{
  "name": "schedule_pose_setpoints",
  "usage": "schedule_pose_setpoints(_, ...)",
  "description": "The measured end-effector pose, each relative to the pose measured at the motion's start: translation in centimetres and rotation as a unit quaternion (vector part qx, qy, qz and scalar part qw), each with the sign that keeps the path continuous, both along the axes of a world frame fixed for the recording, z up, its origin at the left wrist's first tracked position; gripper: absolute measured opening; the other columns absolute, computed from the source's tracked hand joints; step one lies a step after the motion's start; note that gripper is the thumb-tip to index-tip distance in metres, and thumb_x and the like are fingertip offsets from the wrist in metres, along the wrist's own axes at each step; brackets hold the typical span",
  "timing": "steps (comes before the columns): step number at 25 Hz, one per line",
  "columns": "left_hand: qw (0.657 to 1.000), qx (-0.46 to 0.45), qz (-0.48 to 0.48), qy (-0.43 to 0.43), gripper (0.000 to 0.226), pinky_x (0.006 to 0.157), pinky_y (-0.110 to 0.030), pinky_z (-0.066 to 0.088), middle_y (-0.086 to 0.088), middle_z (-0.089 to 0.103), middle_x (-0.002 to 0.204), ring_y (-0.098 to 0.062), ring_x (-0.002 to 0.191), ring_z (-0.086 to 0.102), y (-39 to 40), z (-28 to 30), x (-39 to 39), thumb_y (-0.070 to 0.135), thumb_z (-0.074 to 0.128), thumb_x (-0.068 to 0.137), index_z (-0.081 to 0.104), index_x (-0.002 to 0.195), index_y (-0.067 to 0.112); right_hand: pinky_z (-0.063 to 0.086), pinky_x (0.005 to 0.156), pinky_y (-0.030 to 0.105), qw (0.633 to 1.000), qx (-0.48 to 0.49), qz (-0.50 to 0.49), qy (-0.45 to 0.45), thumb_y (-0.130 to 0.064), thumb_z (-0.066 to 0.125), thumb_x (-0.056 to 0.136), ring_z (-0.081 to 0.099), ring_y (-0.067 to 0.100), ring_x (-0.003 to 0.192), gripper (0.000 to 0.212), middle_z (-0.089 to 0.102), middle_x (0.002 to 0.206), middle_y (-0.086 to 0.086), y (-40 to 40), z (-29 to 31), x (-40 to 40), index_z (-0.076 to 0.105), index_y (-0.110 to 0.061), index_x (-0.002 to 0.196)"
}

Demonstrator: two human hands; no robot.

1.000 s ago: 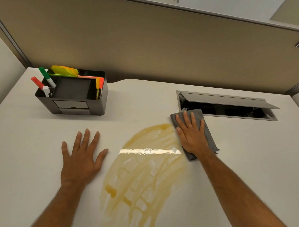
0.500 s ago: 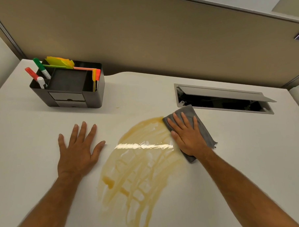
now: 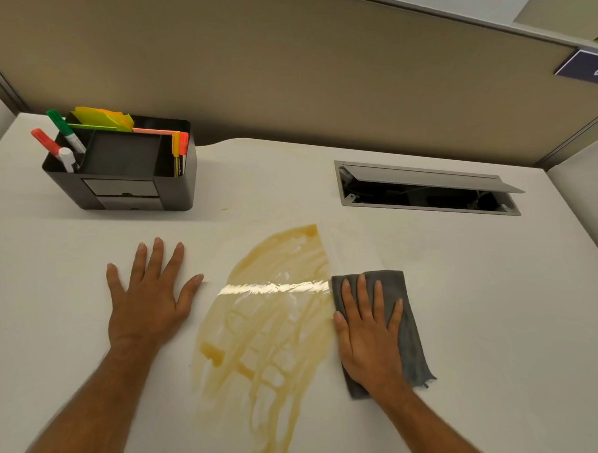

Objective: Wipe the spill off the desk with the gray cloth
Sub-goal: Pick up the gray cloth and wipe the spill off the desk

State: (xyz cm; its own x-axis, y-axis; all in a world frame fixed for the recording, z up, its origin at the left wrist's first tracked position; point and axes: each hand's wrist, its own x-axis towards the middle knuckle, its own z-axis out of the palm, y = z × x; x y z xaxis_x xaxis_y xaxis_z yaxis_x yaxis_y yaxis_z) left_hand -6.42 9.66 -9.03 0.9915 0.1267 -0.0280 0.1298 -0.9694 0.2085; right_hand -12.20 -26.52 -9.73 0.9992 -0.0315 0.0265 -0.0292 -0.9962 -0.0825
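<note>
Cloth [image 3: 403, 324]: gray, folded, flat on desk [image 3: 499, 303] at right edge of spill [image 3: 268, 330]
Right hand [image 3: 367, 336]: flat on cloth, fingers straight, pressing, not clenched
Spill: amber, streaky; between both hands; glare stripe across
Left hand [image 3: 150, 298]: flat on desk left of spill, fingers spread, grasping nothing
Organizer [image 3: 124, 179]: black, far left; markers inside
Hatch [image 3: 426, 190]: far right; lid open
</note>
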Motion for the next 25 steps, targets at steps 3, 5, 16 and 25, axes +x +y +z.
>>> schedule_pose_setpoints(3,1.000,0.002,0.001,-0.001,0.078,0.120,-0.060,-0.003,-0.001,0.013,0.169,-0.023,0.156,0.006,0.0,-0.1,0.0,0.073,0.004,0.092,0.015,0.159,0.035,-0.004,0.121,0.064,0.999,0.010,-0.044,-0.006,-0.053,0.009,0.105,0.001,0.026,0.157,0.061,0.006,0.170,0.002,1.0,-0.2,0.1,0.001,-0.032,0.161)
schedule_pose_setpoints(5,1.000,0.004,0.000,-0.003,0.077,0.119,-0.061,-0.002,-0.002,0.014,0.169,-0.024,0.156,0.006,0.0,-0.1,0.0,0.072,0.004,0.092,0.015,0.159,0.035,-0.007,0.121,0.064,0.998,0.016,-0.063,-0.001,-0.054,0.008,0.103,-0.003,0.026,0.157,0.062,0.002,0.170,0.002,1.5,-0.2,0.6,-0.001,-0.032,0.161)
schedule_pose_setpoints(16,1.000,0.004,-0.005,-0.010,0.076,0.120,-0.061,0.000,-0.003,0.015,0.169,-0.026,0.156,0.009,-0.1,-0.2,-0.1,0.070,0.007,0.094,0.015,0.159,0.033,-0.013,0.118,0.068,0.995,0.023,-0.088,0.049,-0.059,-0.005,0.094,-0.014,0.030,0.156,0.074,-0.012,0.170,0.005,3.4,1.1,9.5,-0.006,-0.027,0.161)
schedule_pose_setpoints(25,1.000,0.007,-0.007,-0.013,0.073,0.118,-0.064,0.004,-0.005,0.019,0.168,-0.027,0.155,0.013,0.0,-0.3,-0.1,0.068,0.013,0.095,0.020,0.159,0.032,-0.011,0.117,0.070,0.996,0.028,-0.054,0.060,-0.053,0.012,0.105,-0.013,0.030,0.156,0.063,-0.008,0.171,0.005,4.6,1.9,17.6,-0.002,-0.029,0.162)
